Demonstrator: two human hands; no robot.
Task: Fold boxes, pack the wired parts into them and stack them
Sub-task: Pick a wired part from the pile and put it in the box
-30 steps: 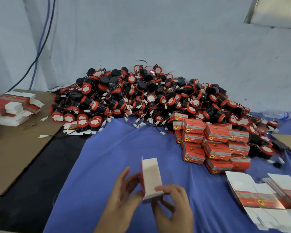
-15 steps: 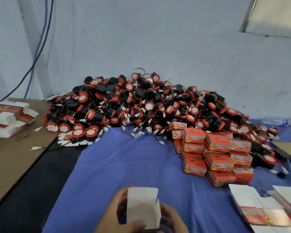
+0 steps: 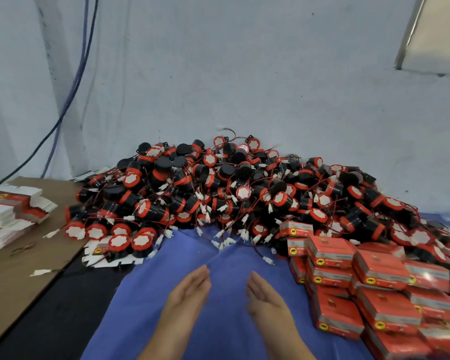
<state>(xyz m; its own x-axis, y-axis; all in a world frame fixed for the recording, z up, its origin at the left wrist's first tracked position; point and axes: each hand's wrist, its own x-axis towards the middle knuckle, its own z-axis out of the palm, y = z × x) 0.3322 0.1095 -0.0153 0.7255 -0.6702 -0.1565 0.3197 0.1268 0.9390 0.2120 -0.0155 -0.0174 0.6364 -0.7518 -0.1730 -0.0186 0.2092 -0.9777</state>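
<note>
A big heap of black-and-red round wired parts point(image 3: 239, 190) with white connectors lies against the back wall. Packed red boxes point(image 3: 353, 287) are stacked at the right on the blue cloth point(image 3: 146, 302). My left hand point(image 3: 190, 292) and my right hand point(image 3: 265, 294) reach forward side by side over the cloth, fingers straight, palms facing each other, holding nothing. No box is between them; the folded white box is out of sight.
Flat unfolded red-and-white box blanks point(image 3: 11, 211) are piled on brown cardboard point(image 3: 16, 276) at the left. One flat blank point(image 3: 107, 255) lies under a few parts at the heap's front left. Blue cables point(image 3: 81, 66) hang down the wall.
Both hands held a white folded box near the bottom edge; now they hold nothing and stretch forward towards the heap. The camera has tilted up and nearer.
</note>
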